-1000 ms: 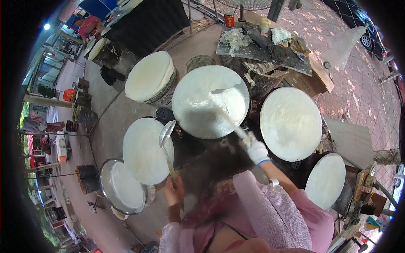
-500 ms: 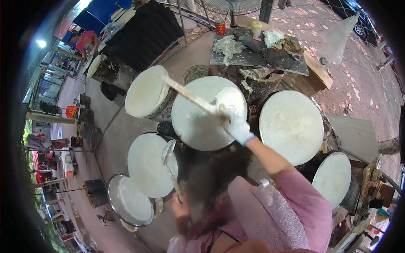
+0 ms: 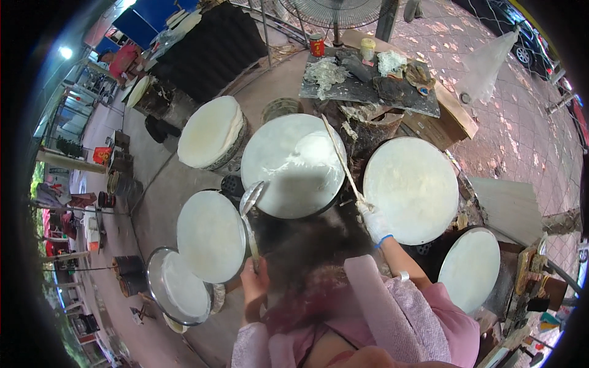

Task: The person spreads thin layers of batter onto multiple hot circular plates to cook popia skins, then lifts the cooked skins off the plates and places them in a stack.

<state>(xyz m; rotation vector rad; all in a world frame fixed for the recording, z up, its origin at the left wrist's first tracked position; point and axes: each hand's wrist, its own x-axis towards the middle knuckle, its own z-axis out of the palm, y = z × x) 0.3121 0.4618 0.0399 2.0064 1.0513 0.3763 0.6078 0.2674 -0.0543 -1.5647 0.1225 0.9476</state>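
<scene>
My right hand (image 3: 373, 221), in a white glove, grips a long thin wooden stick (image 3: 341, 157) that slants up over the right part of the middle round steaming surface (image 3: 288, 165), which carries a thin white sheet. My left hand (image 3: 254, 280) holds a metal ladle (image 3: 250, 199) by its long handle; the bowl hovers at the left edge of that middle surface. Both pink sleeves enter from the bottom. Dark hair blurs the space between the hands.
More round white cloth-topped steamers stand around: back left (image 3: 210, 132), front left (image 3: 210, 235), right (image 3: 411, 189), far right (image 3: 470, 267). A metal basin of white batter (image 3: 175, 288) sits lower left. A cluttered dark board (image 3: 368, 80) and a fan (image 3: 334, 12) are behind.
My right hand pulled back toward me and to the right, swinging the stick from pointing left across the middle surface to pointing up along its right side. The ladle stayed nearly still.
</scene>
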